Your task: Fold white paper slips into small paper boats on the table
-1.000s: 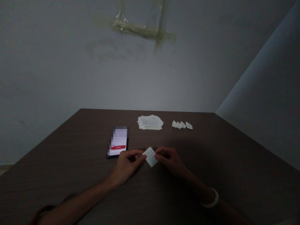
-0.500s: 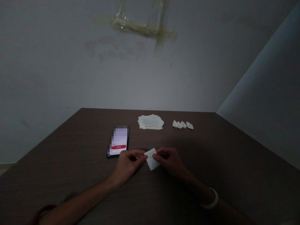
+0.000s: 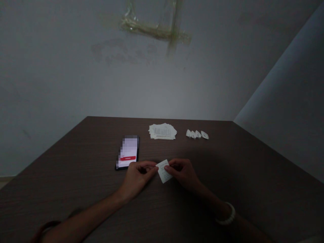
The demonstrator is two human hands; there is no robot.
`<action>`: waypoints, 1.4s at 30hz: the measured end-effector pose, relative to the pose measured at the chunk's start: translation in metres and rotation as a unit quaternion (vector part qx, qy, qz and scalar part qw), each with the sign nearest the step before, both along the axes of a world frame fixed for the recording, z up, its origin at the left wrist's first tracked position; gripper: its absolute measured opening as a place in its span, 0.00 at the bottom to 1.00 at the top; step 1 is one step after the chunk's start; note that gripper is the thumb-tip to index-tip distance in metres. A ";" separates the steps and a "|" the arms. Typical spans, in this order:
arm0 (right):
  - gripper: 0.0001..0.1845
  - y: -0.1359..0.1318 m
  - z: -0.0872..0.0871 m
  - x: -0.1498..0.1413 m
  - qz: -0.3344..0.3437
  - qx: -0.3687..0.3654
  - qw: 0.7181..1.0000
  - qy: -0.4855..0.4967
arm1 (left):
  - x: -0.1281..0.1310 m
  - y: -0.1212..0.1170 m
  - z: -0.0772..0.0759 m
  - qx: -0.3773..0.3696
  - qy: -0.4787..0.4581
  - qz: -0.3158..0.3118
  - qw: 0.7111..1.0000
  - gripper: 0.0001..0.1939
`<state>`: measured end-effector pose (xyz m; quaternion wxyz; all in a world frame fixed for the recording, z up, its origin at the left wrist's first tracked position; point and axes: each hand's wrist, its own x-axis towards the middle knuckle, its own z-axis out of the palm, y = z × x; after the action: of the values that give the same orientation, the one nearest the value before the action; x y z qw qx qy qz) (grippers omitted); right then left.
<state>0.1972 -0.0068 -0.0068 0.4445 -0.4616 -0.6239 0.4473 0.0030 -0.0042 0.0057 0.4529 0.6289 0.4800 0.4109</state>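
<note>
Printed paper (image 3: 162, 174), pinched from both sides at the desk (image 3: 83, 162)
Left hand (image 3: 134, 177): thumb and finger closed on its left corner. Paper: small, white, squarish, tilted, dark-lined, well in from the desk's far edge. Right hand (image 3: 186, 173): thumb pressed on its face, fingers behind.

Room rightward, phone (image 3: 130, 148) beyond left hand (image 3: 134, 176)

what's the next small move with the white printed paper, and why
Probably fold the small, square white printed paper: the left hand pinches its left edge, the right hand lays a thumb across its face, and small folded white paper pieces lie farther back.
</note>
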 end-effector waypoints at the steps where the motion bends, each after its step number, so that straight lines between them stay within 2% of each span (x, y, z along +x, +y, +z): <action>1: 0.10 0.000 0.000 0.000 0.001 0.002 1.000 -0.003 | 0.000 0.000 0.000 -0.001 0.001 -0.002 1.000 0.11; 19: 0.10 0.001 -0.001 -0.001 -0.011 0.005 1.000 -0.008 | -0.002 0.001 -0.009 0.067 0.008 0.025 0.997 0.12; 31: 0.11 0.000 -0.002 -0.001 -0.004 -0.008 1.000 -0.005 | 0.000 0.000 -0.004 0.042 0.003 0.038 0.998 0.12; 37: 0.12 0.001 -0.001 0.000 -0.012 -0.011 1.000 0.026 | 0.001 -0.001 0.001 0.027 0.001 0.012 1.000 0.12; 42: 0.11 0.002 0.000 0.002 -0.017 -0.001 1.000 0.004 | 0.001 -0.001 0.005 0.000 0.012 -0.010 1.000 0.11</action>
<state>0.1992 -0.0045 -0.0067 0.4538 -0.4711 -0.6137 0.4421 0.0043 -0.0047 0.0104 0.4509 0.6385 0.4796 0.3987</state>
